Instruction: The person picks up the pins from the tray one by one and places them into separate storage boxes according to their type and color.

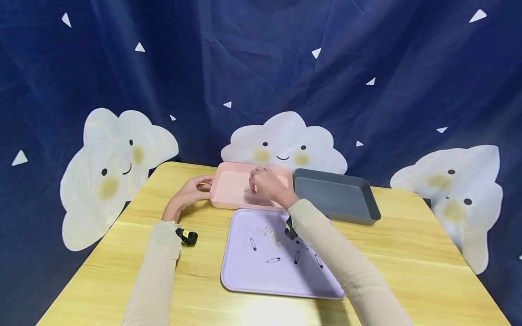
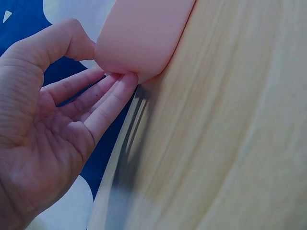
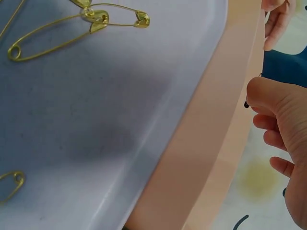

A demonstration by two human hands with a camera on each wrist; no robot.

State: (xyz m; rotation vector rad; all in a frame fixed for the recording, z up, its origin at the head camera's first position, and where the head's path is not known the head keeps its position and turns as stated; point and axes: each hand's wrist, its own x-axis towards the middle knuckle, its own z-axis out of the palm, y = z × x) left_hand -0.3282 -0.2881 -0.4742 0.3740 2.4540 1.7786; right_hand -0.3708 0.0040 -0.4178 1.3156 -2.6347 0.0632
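Safety pin (image 1: 249, 190), thin and dark-tipped, pinched in right hand (image 1: 267, 184) over pink tray (image 1: 228, 192); fingertips bunched together on it, pin mostly hidden, only a small black end visible at thumb (image 3: 246, 104) in right wrist view. Left hand (image 1: 190, 192) at pink tray's left rim, thumb curled over rim, straight fingers (image 2: 112, 98) pressed under corner, so tray corner gripped between thumb and fingers. Pink tray at far side of wooden table (image 1: 408, 253), just beside grey tray (image 1: 338, 199) on right, touching or nearly touching lilac tray (image 1: 244, 276) in front. Narrow gap between pink and lilac rims; right forearm lying across lilac tray's far right corner. Open tabletop to left of lilac tray and wide bare strip to right of it. Loose pins on lilac tray: gold pins (image 3: 57, 26) overlapping near far edge, dark pins (image 1: 273, 260) scattered mid-tray, well apart from each other. Small black-and-yellow object (image 1: 186, 236) at left wrist, on table. Blue cloud-print backdrop (image 1: 261, 68) close behind table's far edge.
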